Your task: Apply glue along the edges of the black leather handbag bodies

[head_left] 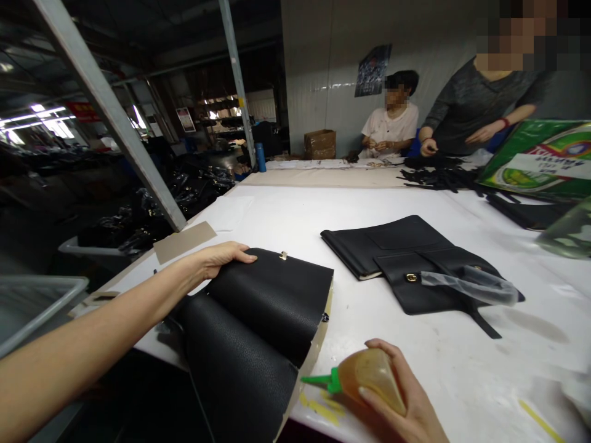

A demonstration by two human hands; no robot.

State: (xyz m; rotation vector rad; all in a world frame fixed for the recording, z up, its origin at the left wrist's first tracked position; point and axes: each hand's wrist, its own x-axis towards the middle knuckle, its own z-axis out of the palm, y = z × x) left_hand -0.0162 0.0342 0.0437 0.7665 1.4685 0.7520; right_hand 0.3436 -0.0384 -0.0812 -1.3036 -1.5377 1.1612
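Note:
My left hand (220,258) rests on the far left edge of a curved black leather bag panel (258,320), fingers laid over it and gripping its edge. The panel drapes over the near edge of the white table (286,215) and has a small gold clasp at its top. My right hand (406,400) is wrapped round an amber glue bottle (369,375) with a green nozzle that points left at the panel's right edge. Yellow glue smears lie on the table below the nozzle.
A stack of flat black leather pieces (397,252) with a clear plastic bag (471,286) lies mid-table. Two people work at the far end among black straps (438,175). A green box (540,157) stands right. A diagonal metal post (111,117) and grey bins (37,301) are left.

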